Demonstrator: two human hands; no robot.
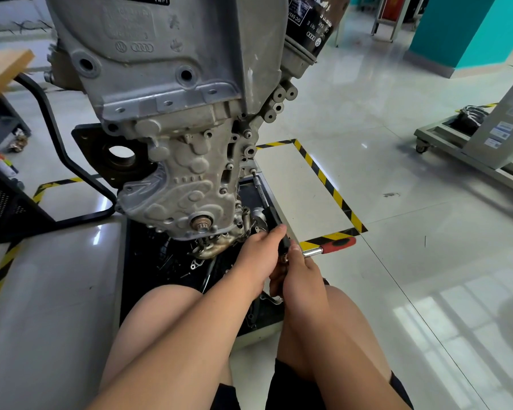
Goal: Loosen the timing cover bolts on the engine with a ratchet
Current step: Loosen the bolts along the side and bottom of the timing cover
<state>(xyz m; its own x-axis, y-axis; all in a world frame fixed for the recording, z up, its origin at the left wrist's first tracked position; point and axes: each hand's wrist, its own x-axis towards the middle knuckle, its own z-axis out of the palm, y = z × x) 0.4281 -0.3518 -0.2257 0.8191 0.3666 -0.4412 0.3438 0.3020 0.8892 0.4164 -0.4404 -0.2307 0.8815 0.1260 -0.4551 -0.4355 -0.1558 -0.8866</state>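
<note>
The extension runs up and away from the hands to a bolt. The left hand wraps it; the right hand curls round the ratchet head, handle pointing right.

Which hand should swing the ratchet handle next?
Probably the right hand: it holds the ratchet at its head, beside the red handle. The left hand grips the extension, steadying it.

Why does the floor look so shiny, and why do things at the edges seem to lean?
Head view: window-like reflections glare off the glossy floor; the wide-angle lens tilts the teal pillar and makes the engine loom; the left hand and right hand, gripping the ratchet, look sharp.
</note>
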